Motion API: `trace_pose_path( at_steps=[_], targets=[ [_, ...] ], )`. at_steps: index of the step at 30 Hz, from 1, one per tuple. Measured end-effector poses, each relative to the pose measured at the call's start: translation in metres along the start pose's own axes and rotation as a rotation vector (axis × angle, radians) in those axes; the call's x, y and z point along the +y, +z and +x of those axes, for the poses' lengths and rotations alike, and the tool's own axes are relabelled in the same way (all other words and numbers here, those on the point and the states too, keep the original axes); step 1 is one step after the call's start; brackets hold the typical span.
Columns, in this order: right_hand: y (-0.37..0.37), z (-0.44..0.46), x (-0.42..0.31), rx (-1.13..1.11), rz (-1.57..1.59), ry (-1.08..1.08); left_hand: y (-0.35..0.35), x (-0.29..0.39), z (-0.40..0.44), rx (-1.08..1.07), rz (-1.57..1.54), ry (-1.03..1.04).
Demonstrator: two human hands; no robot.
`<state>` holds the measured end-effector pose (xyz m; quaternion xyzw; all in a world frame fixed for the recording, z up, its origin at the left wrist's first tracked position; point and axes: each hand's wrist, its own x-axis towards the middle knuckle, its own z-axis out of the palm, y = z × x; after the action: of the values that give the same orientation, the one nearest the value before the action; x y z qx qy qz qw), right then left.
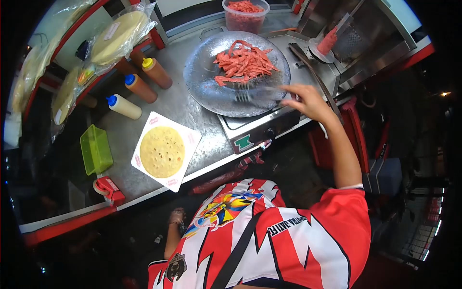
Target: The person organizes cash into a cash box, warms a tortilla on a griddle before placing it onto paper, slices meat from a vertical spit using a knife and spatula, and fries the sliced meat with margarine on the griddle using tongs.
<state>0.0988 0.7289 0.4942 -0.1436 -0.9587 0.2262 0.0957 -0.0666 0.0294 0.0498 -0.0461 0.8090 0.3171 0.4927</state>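
My right hand is closed round the handle of a fork-like utensil, blurred along its length. Its tines touch or hover over the metal pan, just below a heap of reddish meat strips. Down by my side, below the counter's edge, hangs my left hand; it looks covered by a clear glove, and its fingers are too dark and small to read. Left of the pan, a round flatbread lies on white printed paper.
Three squeeze bottles stand left of the pan, near a green basket and a red tape dispenser. Behind the pan is a tub of meat. Tongs and a meat spit are at the right.
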Motion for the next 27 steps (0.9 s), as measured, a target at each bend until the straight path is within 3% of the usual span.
trace_pose_path(
  at_steps=[3,6,9,11,13,16,18,19,20,22,27],
  targets=[
    [0.010,0.027,0.008,0.222,-0.200,0.030,0.014,0.007,0.001,0.026,0.021,-0.055],
    [-0.005,0.038,0.002,0.391,-0.141,0.070,0.020,0.006,0.006,0.059,-0.109,-0.042],
    [0.010,0.037,0.014,0.233,-0.190,0.043,0.020,-0.007,0.011,0.031,0.051,0.026],
    [0.009,0.034,0.017,0.199,-0.193,-0.068,0.018,-0.037,0.029,-0.023,-0.067,0.008],
    [-0.021,0.032,0.006,0.132,-0.180,0.031,0.020,-0.026,0.019,0.031,-0.091,-0.028],
    [-0.036,0.047,0.009,0.224,-0.241,0.064,0.012,-0.033,0.012,-0.008,-0.080,-0.081],
    [-0.008,0.054,0.024,0.259,-0.218,0.032,0.005,-0.044,0.011,-0.036,-0.062,-0.088],
    [-0.004,0.053,0.006,0.173,-0.231,0.152,-0.002,-0.045,0.020,-0.051,-0.047,-0.080],
    [-0.001,0.051,0.004,0.214,-0.233,0.031,-0.008,-0.044,0.030,-0.054,-0.059,-0.067],
    [-0.020,0.049,-0.015,0.188,-0.178,0.146,-0.018,-0.054,0.035,-0.072,-0.067,-0.059],
    [-0.011,0.045,-0.035,0.331,-0.368,0.098,-0.046,-0.048,0.039,-0.018,-0.098,-0.099]
  ],
)
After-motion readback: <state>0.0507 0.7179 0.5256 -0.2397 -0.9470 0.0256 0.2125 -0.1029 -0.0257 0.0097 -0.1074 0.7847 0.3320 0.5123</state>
